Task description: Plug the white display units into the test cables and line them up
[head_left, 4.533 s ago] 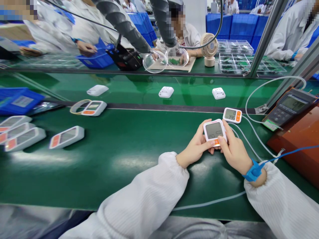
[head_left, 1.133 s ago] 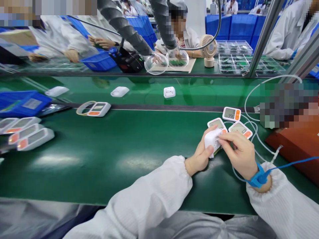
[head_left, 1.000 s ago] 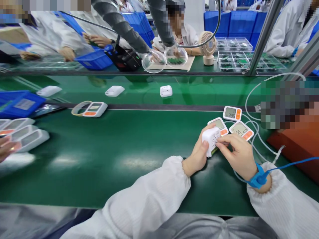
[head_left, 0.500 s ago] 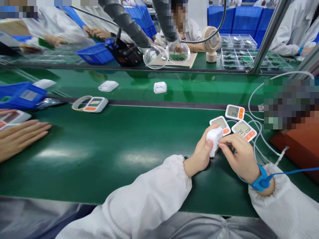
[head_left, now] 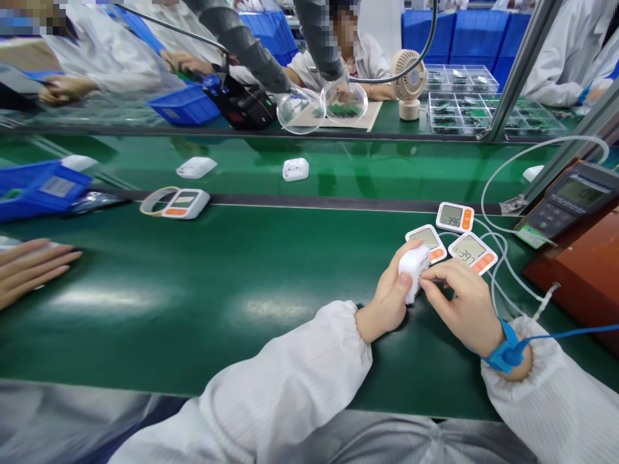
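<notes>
My left hand (head_left: 389,298) grips a small white device (head_left: 413,269) held on edge, its back toward me. My right hand (head_left: 461,301) pinches the same device at its right side; a blue wrist strap (head_left: 505,351) sits on that wrist. Just beyond lie three white-and-orange display units: one (head_left: 428,238) right behind the held device, one reading 397 (head_left: 472,251) to its right, and one reading 396 (head_left: 454,217) farther back. White tubes (head_left: 498,270) run from them toward the right.
Another person's hand (head_left: 29,267) lies flat at the left edge. On the green belt (head_left: 251,258) rest a display unit with a tape ring (head_left: 176,202) and white housings (head_left: 295,169). A meter (head_left: 563,203) and brown box (head_left: 580,270) stand right. Co-workers sit behind.
Earlier I held a display unit face up; now it lies on the belt and I hold a white device on edge. The housings on the far belt drifted left; a co-worker's hand came in at left.
</notes>
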A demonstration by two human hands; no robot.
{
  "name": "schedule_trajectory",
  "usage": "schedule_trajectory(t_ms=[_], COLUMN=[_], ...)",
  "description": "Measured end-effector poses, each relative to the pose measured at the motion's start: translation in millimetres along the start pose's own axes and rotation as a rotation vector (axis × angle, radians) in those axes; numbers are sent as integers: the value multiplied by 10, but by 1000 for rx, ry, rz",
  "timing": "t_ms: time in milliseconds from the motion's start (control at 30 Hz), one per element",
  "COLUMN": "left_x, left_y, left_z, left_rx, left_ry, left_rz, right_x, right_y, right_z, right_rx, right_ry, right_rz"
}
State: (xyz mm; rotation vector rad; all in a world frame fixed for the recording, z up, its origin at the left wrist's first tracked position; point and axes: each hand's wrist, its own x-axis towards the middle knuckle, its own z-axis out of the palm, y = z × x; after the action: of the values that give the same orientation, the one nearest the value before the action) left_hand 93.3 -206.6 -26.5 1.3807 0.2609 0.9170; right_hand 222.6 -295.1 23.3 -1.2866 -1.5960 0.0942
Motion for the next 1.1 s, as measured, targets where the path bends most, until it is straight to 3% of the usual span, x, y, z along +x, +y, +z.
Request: schedule_trajectory(t_ms=[167, 633, 900, 1100], left_x=[22, -45, -30, -36], left_y=[17, -57, 20, -12], left_z=[7, -47, -35, -24], left_rx=[-11, 201, 316, 103], left_ry=[51, 7, 9, 22], left_rz=[-26, 69, 61, -19], right_x=[7, 6, -10, 8], right_y=[28, 0, 8, -39], right_z=[-11, 8, 25, 4], right_rx=[-37, -56, -56, -37], right_ry=[15, 0, -3, -25], right_rz=[-44, -29, -11, 44])
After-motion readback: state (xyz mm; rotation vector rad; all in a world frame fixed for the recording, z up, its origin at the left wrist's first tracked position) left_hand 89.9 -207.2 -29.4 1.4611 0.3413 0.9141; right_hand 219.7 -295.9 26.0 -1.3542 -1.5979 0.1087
